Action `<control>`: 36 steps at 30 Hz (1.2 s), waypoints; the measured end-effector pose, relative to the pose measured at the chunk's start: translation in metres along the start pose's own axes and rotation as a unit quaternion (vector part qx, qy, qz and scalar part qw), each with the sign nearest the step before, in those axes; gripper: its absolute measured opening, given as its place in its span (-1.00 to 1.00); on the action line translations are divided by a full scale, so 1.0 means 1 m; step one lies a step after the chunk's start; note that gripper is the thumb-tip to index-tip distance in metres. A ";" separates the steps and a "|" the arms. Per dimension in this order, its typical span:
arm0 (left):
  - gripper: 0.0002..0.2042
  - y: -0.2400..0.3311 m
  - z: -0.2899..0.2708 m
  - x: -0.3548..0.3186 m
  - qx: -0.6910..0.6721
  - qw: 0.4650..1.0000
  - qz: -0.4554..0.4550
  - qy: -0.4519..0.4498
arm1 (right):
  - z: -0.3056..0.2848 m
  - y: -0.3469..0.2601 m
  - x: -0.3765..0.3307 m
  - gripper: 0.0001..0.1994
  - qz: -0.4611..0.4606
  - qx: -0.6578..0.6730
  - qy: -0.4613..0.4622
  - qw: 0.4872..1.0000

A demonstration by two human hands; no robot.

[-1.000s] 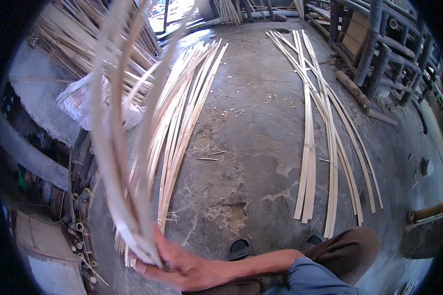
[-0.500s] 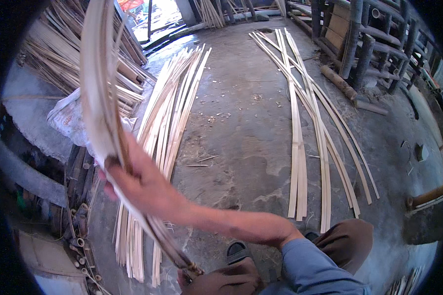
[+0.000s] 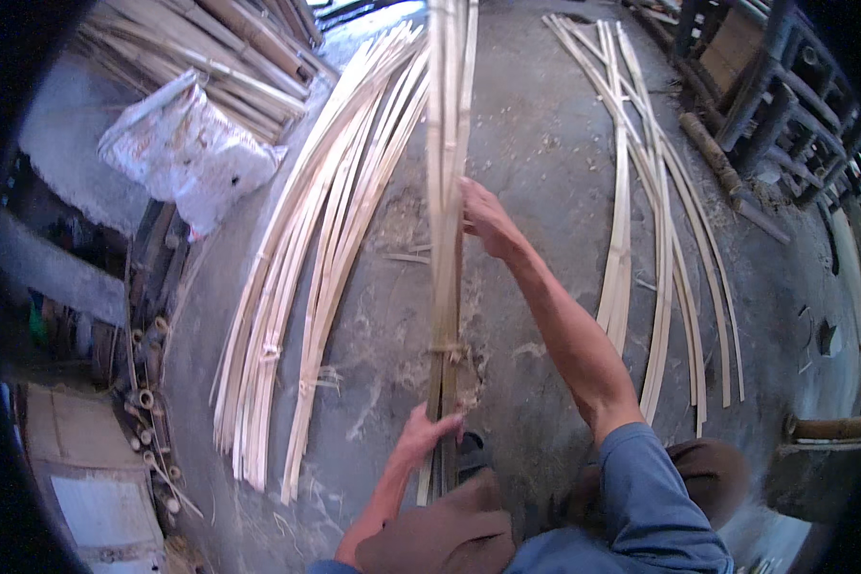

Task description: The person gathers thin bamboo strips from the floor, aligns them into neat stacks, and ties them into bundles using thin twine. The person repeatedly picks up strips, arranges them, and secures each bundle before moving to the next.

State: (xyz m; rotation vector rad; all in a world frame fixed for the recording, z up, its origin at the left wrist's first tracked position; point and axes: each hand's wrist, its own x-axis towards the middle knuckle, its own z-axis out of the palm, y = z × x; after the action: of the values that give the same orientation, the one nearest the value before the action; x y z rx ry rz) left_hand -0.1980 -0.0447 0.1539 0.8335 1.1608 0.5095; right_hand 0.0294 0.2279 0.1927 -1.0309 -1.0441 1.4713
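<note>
Bamboo strips (image 3: 445, 210) stretch forward from the knee (image 3: 440, 531) in 1 bound bundle: left hand (image 3: 423, 437) at the near end, thumb across, right hand (image 3: 489, 218) farther up, fingers partly behind, presumably sharing the weight; how tightly either closes, I cannot tell. Around: white sack (image 3: 196, 153), tied strips (image 3: 301, 239), that knee partly hiding the bundle's end, crossed strips (image 3: 662, 277).

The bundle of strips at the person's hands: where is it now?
In the head view, the bundle runs down the middle, between the left strips and the right strips.
</note>
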 end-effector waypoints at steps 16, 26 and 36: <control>-0.65 -0.059 -0.020 0.065 -0.078 0.992 -0.092 -0.020 | -0.008 0.191 -0.181 -0.59 0.318 0.044 0.015 0.947; -0.58 -0.056 -0.026 0.065 -0.147 0.982 -0.092 -0.077 | 0.026 0.141 -0.179 -0.75 0.357 0.224 0.002 0.907; -0.24 -0.105 -0.039 0.065 -0.330 0.908 -0.118 -0.231 | -0.017 0.176 -0.162 -0.90 0.353 0.136 -0.009 0.926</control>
State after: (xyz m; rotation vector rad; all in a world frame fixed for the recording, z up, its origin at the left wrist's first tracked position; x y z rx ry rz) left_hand -0.2192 -0.0491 0.0267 0.1935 0.5693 0.4299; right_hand 0.0213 0.0494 0.0323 -1.2534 -0.4529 2.1323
